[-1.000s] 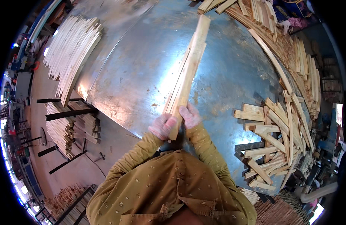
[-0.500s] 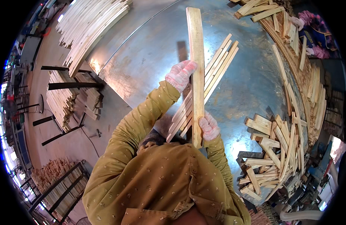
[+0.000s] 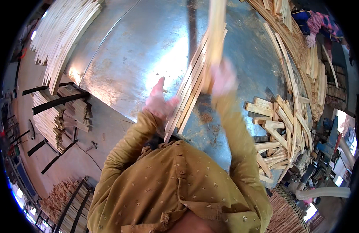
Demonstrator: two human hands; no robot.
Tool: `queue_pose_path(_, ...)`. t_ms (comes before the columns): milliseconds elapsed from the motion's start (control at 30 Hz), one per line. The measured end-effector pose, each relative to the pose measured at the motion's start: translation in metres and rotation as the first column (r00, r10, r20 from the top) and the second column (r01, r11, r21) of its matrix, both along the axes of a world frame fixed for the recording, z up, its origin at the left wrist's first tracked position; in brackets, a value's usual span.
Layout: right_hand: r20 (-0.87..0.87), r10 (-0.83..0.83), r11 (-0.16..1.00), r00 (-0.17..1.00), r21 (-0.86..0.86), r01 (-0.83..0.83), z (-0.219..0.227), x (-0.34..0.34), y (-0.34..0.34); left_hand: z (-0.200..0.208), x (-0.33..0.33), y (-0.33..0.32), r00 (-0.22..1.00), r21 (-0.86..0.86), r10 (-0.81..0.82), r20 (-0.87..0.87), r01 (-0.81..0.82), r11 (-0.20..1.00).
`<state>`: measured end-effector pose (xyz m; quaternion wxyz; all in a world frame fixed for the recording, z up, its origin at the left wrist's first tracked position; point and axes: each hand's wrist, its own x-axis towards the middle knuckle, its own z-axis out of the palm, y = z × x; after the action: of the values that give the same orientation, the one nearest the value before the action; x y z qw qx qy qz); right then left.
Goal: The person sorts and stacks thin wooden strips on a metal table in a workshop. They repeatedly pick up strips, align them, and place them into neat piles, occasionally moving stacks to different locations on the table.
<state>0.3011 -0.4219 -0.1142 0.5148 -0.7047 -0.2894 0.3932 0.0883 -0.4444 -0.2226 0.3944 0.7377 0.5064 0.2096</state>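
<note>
My right hand [image 3: 225, 79], gloved in pale pink and blurred by motion, grips the lower part of a flat wooden board [image 3: 217, 35]. The board points away from me, and its far end runs out of the top of the view. Beneath it, several thin wooden strips [image 3: 190, 87] lie slantwise on the metal tabletop [image 3: 121, 66], partly covered by the board. At the left side of these strips, my gloved left hand [image 3: 160, 101] is open, thumb and fingers apart, with its fingertips close to the strips; whether they touch is unclear.
A large stack of long strips [image 3: 66, 35] stands at the far left above a black metal rack [image 3: 59, 103]. Jumbled short wood pieces [image 3: 278, 132] lie on the right, beside long curved strips [image 3: 284, 62]. More wood [image 3: 66, 202] fills a rack at lower left.
My left hand has let go of the board and come down and left, opening beside the strips. My right hand has carried the board away from me and slightly right.
</note>
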Motion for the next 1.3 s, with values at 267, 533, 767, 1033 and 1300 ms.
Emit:
queue_pose_path(267, 0.862, 0.194, 0.98, 0.469, -0.148, -0.132, -0.037, 0.122, 0.158, 0.029, 0.04, -0.052, 0.682, -0.464, -0.414, -0.603, 0.122, 0.878)
queue_pose_path(533, 0.708, 0.697, 0.712, 0.114, -0.702, -0.004, -0.088, 0.081, 0.149, -0.026, 0.024, -0.081, 0.932, 0.188, -0.081, -0.354, 0.156, 0.97)
queue_pose_path(767, 0.147, 0.011, 0.94, 0.989, 0.335, -0.06, -0.044, 0.062, 0.112, 0.0, 0.019, -0.081, 0.947, 0.136, -0.073, -0.312, 0.12, 0.983)
queue_pose_path(1033, -0.62, 0.392, 0.919, 0.68, 0.302, -0.253, -0.04, -0.009, -0.001, 0.099, 0.015, -0.001, 0.981, 0.572, -0.144, 0.133, 0.043, 0.819)
queue_pose_path(1300, 0.26, 0.843, 0.506, 0.471, -0.088, -0.858, 0.027, 0.037, 0.031, 0.166, -0.021, 0.122, 0.566, 0.466, -0.03, -0.824, 0.707, 0.531)
